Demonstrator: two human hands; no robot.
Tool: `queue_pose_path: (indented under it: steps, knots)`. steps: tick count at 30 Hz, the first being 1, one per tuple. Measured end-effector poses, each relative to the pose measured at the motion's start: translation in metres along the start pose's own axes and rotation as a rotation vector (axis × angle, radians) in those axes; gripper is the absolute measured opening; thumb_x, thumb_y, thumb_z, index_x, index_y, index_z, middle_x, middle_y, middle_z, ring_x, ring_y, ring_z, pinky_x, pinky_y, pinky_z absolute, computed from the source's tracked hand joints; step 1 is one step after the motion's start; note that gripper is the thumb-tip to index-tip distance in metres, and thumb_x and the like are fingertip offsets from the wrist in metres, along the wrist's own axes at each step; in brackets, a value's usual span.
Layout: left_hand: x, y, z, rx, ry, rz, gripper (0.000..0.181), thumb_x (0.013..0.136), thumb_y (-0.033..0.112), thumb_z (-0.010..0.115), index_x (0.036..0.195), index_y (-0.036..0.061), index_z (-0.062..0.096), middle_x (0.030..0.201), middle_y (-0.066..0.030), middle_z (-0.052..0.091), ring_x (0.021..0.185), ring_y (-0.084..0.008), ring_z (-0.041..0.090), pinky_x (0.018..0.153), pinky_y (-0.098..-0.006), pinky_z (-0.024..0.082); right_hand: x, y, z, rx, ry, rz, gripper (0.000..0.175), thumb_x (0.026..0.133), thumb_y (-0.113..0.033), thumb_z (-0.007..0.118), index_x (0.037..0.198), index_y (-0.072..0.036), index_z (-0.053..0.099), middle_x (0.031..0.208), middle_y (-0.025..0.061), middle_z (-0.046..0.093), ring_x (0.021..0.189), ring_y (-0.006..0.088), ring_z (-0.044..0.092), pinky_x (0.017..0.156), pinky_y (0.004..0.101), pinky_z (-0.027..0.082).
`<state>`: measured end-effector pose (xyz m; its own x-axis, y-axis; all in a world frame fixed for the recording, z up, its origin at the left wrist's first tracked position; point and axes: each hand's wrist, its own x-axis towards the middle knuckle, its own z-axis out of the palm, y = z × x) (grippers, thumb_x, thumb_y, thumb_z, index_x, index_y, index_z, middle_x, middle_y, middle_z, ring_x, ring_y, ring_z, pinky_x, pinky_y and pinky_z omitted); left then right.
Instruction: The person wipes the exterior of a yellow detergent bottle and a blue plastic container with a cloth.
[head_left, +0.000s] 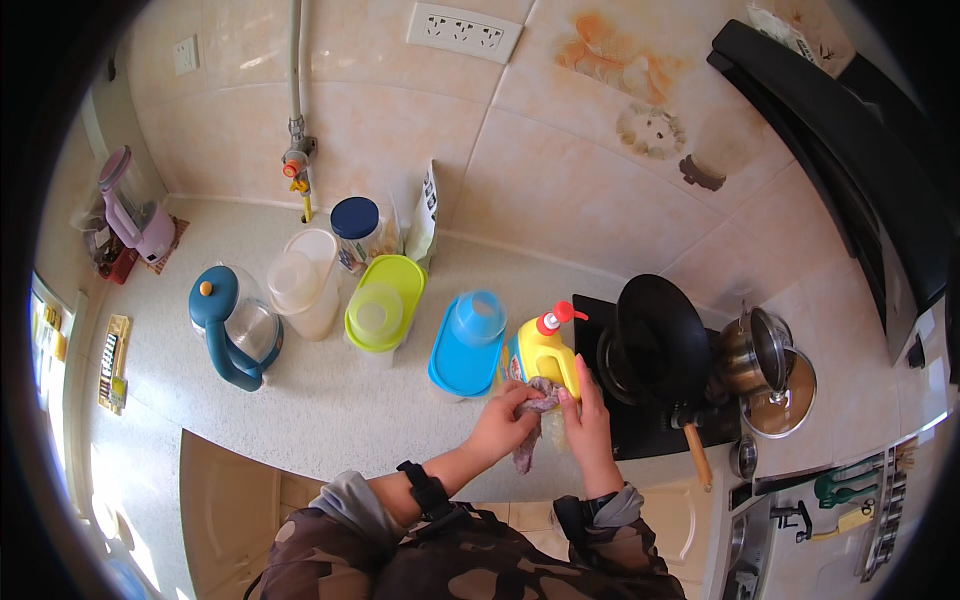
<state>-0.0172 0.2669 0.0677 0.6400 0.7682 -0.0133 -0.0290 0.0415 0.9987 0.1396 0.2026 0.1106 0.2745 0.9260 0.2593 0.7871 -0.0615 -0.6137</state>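
A yellow pump bottle with a red-and-white pump head stands at the counter's front, just left of the stove. My left hand grips a crumpled greyish-purple cloth and presses it against the bottle's lower side. On the bottle's right side rests my right hand, its fingers along the yellow plastic. Part of the cloth hangs down between my hands. Close to the left of the bottle is a food container with a blue lid and a translucent blue cup on top.
Left of these stand a green-lidded container, a white-lidded container, a navy-lidded jar and a glass kettle. On the right, a black wok with a wooden handle sits on the stove beside a steel pot.
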Motion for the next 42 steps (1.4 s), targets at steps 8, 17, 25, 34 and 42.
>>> queue_pose_path:
  steps: [8, 17, 25, 34, 42]
  knots:
    - [0.076, -0.017, 0.011, 0.109, 0.486, 0.253, 0.046, 0.083, -0.005, 0.048, 0.128, 0.0026, 0.054, 0.137, -0.0245, 0.046, 0.123, -0.042, 0.047, 0.105, -0.0395, 0.04, 0.002, -0.004, 0.009, 0.052, 0.085, -0.022, 0.056, 0.091, -0.013, 0.062, 0.143, -0.006, 0.041, 0.13, 0.0224, 0.057, 0.115, 0.039, 0.058, 0.094, 0.0401, 0.048]
    - [0.051, -0.13, 0.053, -0.001, 0.42, -0.092, 0.053, 0.085, -0.011, 0.042, 0.135, 0.0022, 0.051, 0.137, -0.0249, 0.048, 0.123, -0.0446, 0.05, 0.105, -0.0402, 0.041, 0.001, 0.026, 0.01, 0.152, 0.2, 0.086, 0.051, 0.092, -0.01, 0.063, 0.139, -0.003, 0.044, 0.118, 0.0204, 0.063, 0.1, 0.0238, 0.067, 0.083, 0.0322, 0.053]
    - [0.072, -0.057, 0.059, 0.032, 0.53, 0.122, 0.06, 0.085, -0.008, 0.042, 0.144, 0.0057, 0.042, 0.146, -0.0275, 0.04, 0.132, -0.0437, 0.042, 0.109, -0.0407, 0.036, 0.001, 0.026, 0.007, -0.11, 0.213, -0.026, 0.052, 0.092, -0.012, 0.062, 0.14, -0.003, 0.045, 0.114, 0.019, 0.065, 0.078, 0.0188, 0.064, 0.068, 0.0286, 0.051]
    - [0.03, -0.118, 0.077, 0.136, 0.447, -0.004, 0.057, 0.086, -0.005, 0.046, 0.142, -0.001, 0.038, 0.143, -0.0297, 0.041, 0.134, -0.0466, 0.038, 0.109, -0.0418, 0.036, 0.003, 0.02, 0.013, -0.075, 0.205, -0.024, 0.051, 0.095, -0.018, 0.061, 0.141, -0.003, 0.044, 0.118, 0.0235, 0.063, 0.096, 0.0265, 0.067, 0.079, 0.0319, 0.053]
    - [-0.011, 0.001, 0.048, -0.264, 0.085, -0.333, 0.039, 0.089, 0.004, 0.048, 0.127, -0.0024, 0.054, 0.099, -0.0132, 0.063, 0.085, -0.0222, 0.061, 0.072, -0.032, 0.048, -0.001, 0.017, 0.001, -0.065, 0.186, 0.003, 0.051, 0.097, -0.023, 0.058, 0.142, -0.003, 0.042, 0.126, 0.0253, 0.059, 0.108, 0.0369, 0.063, 0.089, 0.0371, 0.05]
